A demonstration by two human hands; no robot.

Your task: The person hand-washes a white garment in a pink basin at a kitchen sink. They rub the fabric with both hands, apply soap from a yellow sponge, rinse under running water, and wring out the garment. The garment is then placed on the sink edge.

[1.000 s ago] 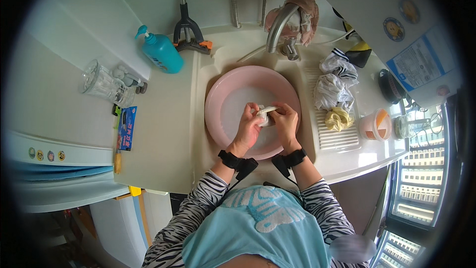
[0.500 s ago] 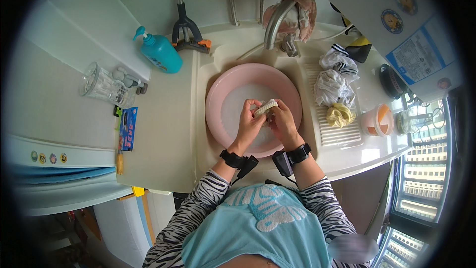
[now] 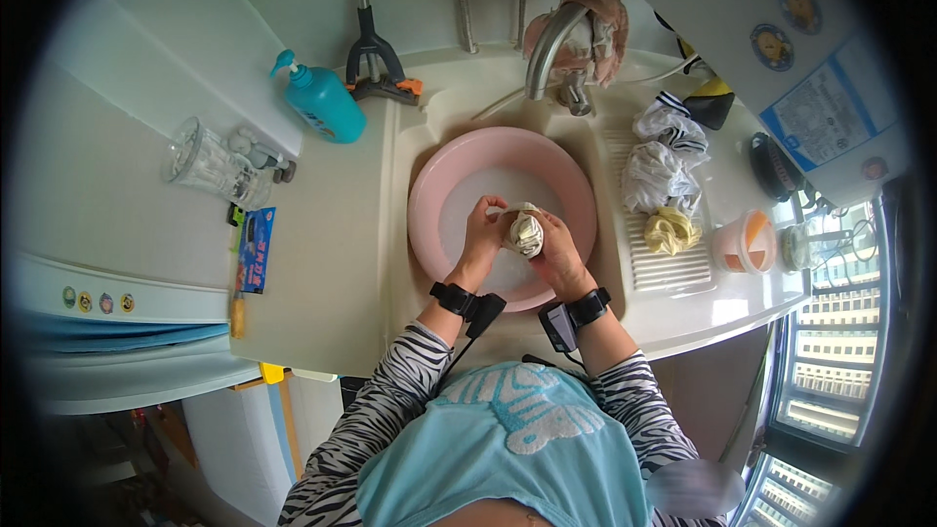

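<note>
Over a pink basin (image 3: 429, 176) set in the sink, both hands hold a small cream cloth (image 3: 526, 234) with darker lines, bunched into a ball. My left hand (image 3: 482, 239) pinches its left upper edge between thumb and fingers. Around its right side my right hand (image 3: 559, 254) is closed, thumb on top. Whether the cloth is a sock or another small garment, I cannot tell. Pale, whitish water (image 3: 464, 210) shows in the basin below.
On the ribbed washboard (image 3: 673, 268) at right lie white crumpled clothes (image 3: 659, 176) and a yellow cloth (image 3: 672, 231). The faucet (image 3: 552, 51), draped with a pink rag (image 3: 610, 29), overhangs the basin. A teal pump bottle (image 3: 324, 104) stands left; a plastic cup (image 3: 744, 242) stands right.
The cloth has been turned and gathered into a rounder bunch, with more of its lined surface facing up. Both hands stay above the basin, and the view has shifted slightly.
</note>
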